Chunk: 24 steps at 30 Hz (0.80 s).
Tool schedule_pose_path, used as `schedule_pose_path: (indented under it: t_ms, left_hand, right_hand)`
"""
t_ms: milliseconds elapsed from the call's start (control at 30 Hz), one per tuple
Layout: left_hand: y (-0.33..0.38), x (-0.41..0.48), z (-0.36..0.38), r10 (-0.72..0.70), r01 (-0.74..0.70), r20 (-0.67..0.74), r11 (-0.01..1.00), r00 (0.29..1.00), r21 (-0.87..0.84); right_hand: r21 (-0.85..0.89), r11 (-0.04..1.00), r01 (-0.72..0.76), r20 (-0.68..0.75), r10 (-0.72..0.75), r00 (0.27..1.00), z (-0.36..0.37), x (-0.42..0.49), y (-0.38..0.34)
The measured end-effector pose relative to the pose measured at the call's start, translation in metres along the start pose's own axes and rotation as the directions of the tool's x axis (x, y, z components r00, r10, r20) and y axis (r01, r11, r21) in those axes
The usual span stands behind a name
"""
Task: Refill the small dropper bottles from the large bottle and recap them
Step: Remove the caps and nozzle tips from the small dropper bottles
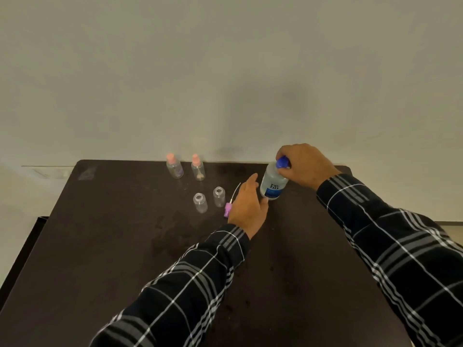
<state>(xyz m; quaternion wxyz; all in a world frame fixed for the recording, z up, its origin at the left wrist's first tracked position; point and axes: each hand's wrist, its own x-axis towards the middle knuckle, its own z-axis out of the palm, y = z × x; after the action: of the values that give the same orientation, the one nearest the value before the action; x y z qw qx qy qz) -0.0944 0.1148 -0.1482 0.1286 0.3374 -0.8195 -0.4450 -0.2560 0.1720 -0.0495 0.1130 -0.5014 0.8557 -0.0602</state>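
Large bottle (273, 182) stands tilted near the far edge of the tabletop (112, 246), right of centre. Right hand (304, 166) grips its blue cap (283, 162). Left hand (246, 204) lies loosely open beside its base. Likely liquid-heavy, smooth plastic: hold the body. Uncapped dropper bottles (200, 202) look light, easily tipped.

Four small bottles (174, 169) (198, 170) (200, 202) (219, 197), one large bottle (273, 184), one loose cap (227, 209)
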Motion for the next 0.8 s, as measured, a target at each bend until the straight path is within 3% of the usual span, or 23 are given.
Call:
schedule_pose_path:
  t_ms: [300, 500, 667, 800]
  left_hand:
    - [-0.006, 0.008, 0.013, 0.003, -0.003, -0.052, 1.0, 0.999, 0.015]
    - [-0.007, 0.009, 0.016, 0.077, -0.068, -0.121, 0.995, 0.99, 0.072]
    - [-0.005, 0.013, 0.017, 0.066, -0.056, -0.108, 0.994, 0.992, 0.094]
    - [-0.003, 0.014, 0.014, 0.054, -0.049, -0.073, 0.996, 0.996, 0.074]
  right_hand:
    - [0.016, 0.997, 0.075, 0.031, -0.075, 0.997, 0.006, -0.014, -0.022]
    - [0.05, 0.998, 0.034, 0.089, -0.038, 0.995, 0.001, -0.013, -0.018]
    - [-0.13, 0.99, -0.058, 0.005, 0.059, 0.998, 0.002, -0.01, -0.028]
    - [-0.123, 0.992, 0.007, 0.105, 0.006, 0.994, -0.007, -0.011, -0.032]
